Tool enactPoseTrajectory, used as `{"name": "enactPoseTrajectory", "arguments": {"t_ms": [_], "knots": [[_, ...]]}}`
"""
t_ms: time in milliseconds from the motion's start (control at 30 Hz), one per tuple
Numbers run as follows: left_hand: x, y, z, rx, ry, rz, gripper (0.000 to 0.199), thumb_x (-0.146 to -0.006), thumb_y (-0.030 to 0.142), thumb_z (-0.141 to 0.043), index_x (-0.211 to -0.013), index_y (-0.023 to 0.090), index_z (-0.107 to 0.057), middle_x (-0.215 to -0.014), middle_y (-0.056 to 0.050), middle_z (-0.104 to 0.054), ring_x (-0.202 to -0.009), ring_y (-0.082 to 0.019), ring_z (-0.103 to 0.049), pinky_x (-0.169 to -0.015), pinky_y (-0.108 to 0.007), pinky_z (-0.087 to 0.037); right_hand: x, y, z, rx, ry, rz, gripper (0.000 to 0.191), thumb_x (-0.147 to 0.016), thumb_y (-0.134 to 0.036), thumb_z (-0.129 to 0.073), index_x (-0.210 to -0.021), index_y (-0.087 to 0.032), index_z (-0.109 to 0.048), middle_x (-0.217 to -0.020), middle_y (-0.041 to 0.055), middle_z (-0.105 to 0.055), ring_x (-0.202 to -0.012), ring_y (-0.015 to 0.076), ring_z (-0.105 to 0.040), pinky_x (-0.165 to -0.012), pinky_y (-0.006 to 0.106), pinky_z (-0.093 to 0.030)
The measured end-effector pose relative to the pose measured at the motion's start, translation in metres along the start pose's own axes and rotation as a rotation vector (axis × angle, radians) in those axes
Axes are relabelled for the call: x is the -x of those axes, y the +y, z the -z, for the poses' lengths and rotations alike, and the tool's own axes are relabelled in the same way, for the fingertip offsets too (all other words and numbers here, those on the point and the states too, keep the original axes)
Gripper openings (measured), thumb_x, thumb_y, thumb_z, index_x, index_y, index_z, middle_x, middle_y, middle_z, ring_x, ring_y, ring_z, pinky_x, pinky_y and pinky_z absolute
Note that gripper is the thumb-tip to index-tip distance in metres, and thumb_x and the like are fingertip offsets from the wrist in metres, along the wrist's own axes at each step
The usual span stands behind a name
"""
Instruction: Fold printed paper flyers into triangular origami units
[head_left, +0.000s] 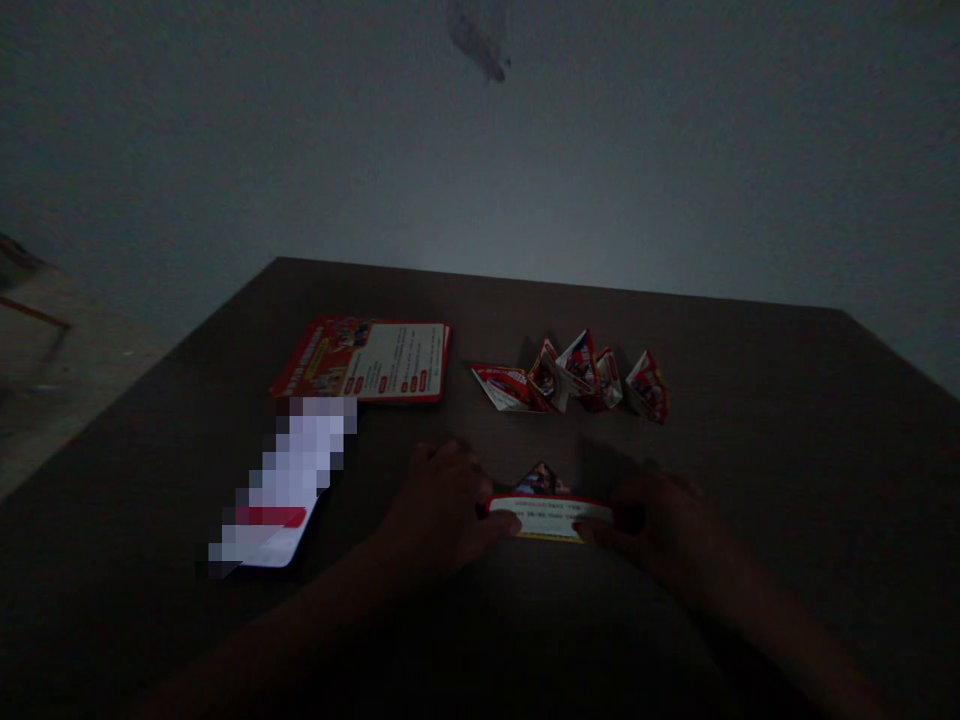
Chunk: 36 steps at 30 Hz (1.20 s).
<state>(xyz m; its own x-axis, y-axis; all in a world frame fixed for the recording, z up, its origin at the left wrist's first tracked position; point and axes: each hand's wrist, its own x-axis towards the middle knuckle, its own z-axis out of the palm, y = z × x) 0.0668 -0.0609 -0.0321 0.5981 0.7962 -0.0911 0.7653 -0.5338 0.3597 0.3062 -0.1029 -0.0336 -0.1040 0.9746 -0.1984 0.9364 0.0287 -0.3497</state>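
Between my two hands is a partly folded paper leaflet (551,517), with a white printed band edged in red and yellow and a dark pointed peak rising behind it. My left hand (450,505) pinches its left end, thumb on the front face. At the right end, my right hand (652,520) grips it the same way, thumb also on the printed band. Several folded paper shapes (577,368) in red, white and blue stand beyond my hands, one (647,387) a little apart on the right.
A stack of red and white printed leaflets (405,360) lies at the back left of the dark table (750,380). Nearer to me on the left rests a lit phone (292,490), its screen blurred out. A pale wall (675,150) rises behind the table. The light is dim.
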Motion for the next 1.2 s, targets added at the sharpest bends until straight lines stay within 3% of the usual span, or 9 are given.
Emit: {"name": "enactPoseTrajectory", "arguments": {"t_ms": [133, 400, 567, 700, 800, 933, 1100, 1200], "knots": [[-0.001, -0.008, 0.007, 0.032, -0.072, 0.043, 0.025, -0.071, 0.045, -0.071, -0.068, 0.02, -0.071, -0.074, -0.004, -0.064, -0.082, -0.023, -0.054, -0.072, -0.036, -0.032, 0.002, 0.011, 0.008, -0.057, -0.076, -0.04, 0.01, -0.072, -0.029, -0.068, -0.067, -0.023, -0.072, -0.072, 0.0042, -0.072, -0.064, 0.021, -0.065, -0.056, 0.03, -0.043], [-0.001, -0.023, 0.013, 0.099, -0.1, 0.042, 0.017, -0.067, 0.038, -0.075, -0.07, 0.022, -0.071, -0.075, -0.001, -0.064, -0.08, -0.021, -0.056, -0.071, -0.032, -0.033, 0.003, 0.025, 0.012, -0.151, -0.079, -0.022, 0.009, -0.071, -0.028, -0.067, -0.067, -0.024, -0.073, -0.068, 0.0029, -0.072, -0.063, 0.0204, -0.066, -0.051, 0.027, -0.045], [0.0, -0.021, 0.008, 0.23, 0.022, 0.013, 0.01, -0.07, 0.024, -0.07, -0.076, 0.019, -0.065, -0.076, 0.001, -0.061, -0.075, -0.016, -0.055, -0.072, -0.03, -0.037, 0.006, 0.032, 0.014, -0.264, -0.113, 0.011, 0.014, -0.072, -0.024, -0.066, -0.083, -0.024, -0.073, -0.08, 0.0025, -0.074, -0.071, 0.0211, -0.068, -0.061, 0.03, -0.051], [0.001, -0.015, -0.001, 0.26, 0.158, -0.052, 0.01, -0.076, 0.018, -0.061, -0.086, 0.018, -0.059, -0.086, -0.001, -0.06, -0.081, -0.017, -0.054, -0.076, -0.032, -0.04, 0.007, 0.032, 0.012, -0.398, -0.068, 0.081, 0.026, -0.076, -0.026, -0.064, -0.101, -0.023, -0.068, -0.097, 0.0049, -0.071, -0.082, 0.0213, -0.067, -0.072, 0.033, -0.053], [0.0, -0.011, -0.005, 0.231, 0.22, -0.099, 0.024, -0.076, 0.017, -0.062, -0.099, 0.017, -0.057, -0.101, -0.006, -0.057, -0.094, -0.021, -0.052, -0.083, -0.036, -0.039, 0.005, 0.026, 0.006, -0.373, 0.019, 0.108, 0.03, -0.076, -0.032, -0.065, -0.103, -0.02, -0.064, -0.102, 0.0077, -0.068, -0.089, 0.0233, -0.065, -0.077, 0.037, -0.051], [0.002, -0.008, -0.007, 0.182, 0.191, -0.149, 0.037, -0.071, 0.022, -0.069, -0.105, 0.018, -0.057, -0.111, -0.008, -0.054, -0.103, -0.024, -0.049, -0.088, -0.04, -0.037, 0.002, 0.015, -0.003, -0.271, 0.066, 0.195, 0.027, -0.076, -0.029, -0.067, -0.102, -0.021, -0.064, -0.099, 0.0071, -0.067, -0.086, 0.0227, -0.062, -0.077, 0.039, -0.048], [0.004, -0.002, -0.008, 0.195, 0.138, -0.153, 0.027, -0.07, 0.019, -0.071, -0.096, 0.019, -0.062, -0.107, -0.006, -0.056, -0.102, -0.024, -0.048, -0.087, -0.039, -0.036, 0.003, 0.008, -0.01, -0.228, 0.123, 0.302, 0.033, -0.075, -0.02, -0.067, -0.108, -0.024, -0.063, -0.103, 0.0057, -0.067, -0.095, 0.0235, -0.06, -0.083, 0.04, -0.044], [0.004, 0.0, -0.009, 0.218, 0.128, -0.162, 0.023, -0.072, 0.019, -0.069, -0.094, 0.02, -0.062, -0.105, -0.006, -0.057, -0.101, -0.023, -0.049, -0.086, -0.039, -0.036, 0.003, 0.007, -0.01, -0.229, 0.128, 0.295, 0.035, -0.076, -0.021, -0.066, -0.111, -0.023, -0.061, -0.107, 0.0071, -0.065, -0.098, 0.0245, -0.059, -0.085, 0.041, -0.043]]}}
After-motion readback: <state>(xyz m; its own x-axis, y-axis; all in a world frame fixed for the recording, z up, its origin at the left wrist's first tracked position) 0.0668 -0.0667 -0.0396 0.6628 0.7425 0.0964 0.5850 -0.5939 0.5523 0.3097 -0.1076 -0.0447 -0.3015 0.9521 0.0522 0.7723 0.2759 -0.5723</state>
